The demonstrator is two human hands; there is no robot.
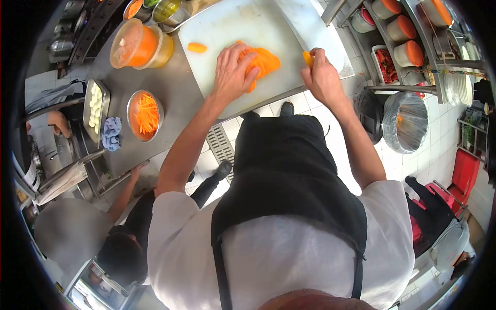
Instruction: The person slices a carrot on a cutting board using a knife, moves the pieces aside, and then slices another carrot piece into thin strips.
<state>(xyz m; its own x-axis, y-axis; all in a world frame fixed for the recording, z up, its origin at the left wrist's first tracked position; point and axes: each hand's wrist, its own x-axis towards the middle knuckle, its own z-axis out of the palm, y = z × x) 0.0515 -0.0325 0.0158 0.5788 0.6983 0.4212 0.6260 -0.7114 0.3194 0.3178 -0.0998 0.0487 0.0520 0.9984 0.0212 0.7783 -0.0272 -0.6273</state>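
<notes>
Flat orange carrot slices lie in an overlapping pile on the white cutting board. My left hand is over the left side of this pile, its fingers and thumb bent around the slices. To the right, at the board's near right side, my right hand is closed, with a small orange piece showing at its fingertips; most of what it holds is hidden. A separate carrot piece sits near the board's left edge.
Left of the board are stacked plastic tubs, a metal bowl of shredded carrot, a tray of white oval items and a blue cloth. Lidded containers fill a shelf at right, above a lined bin. Another person is at lower left.
</notes>
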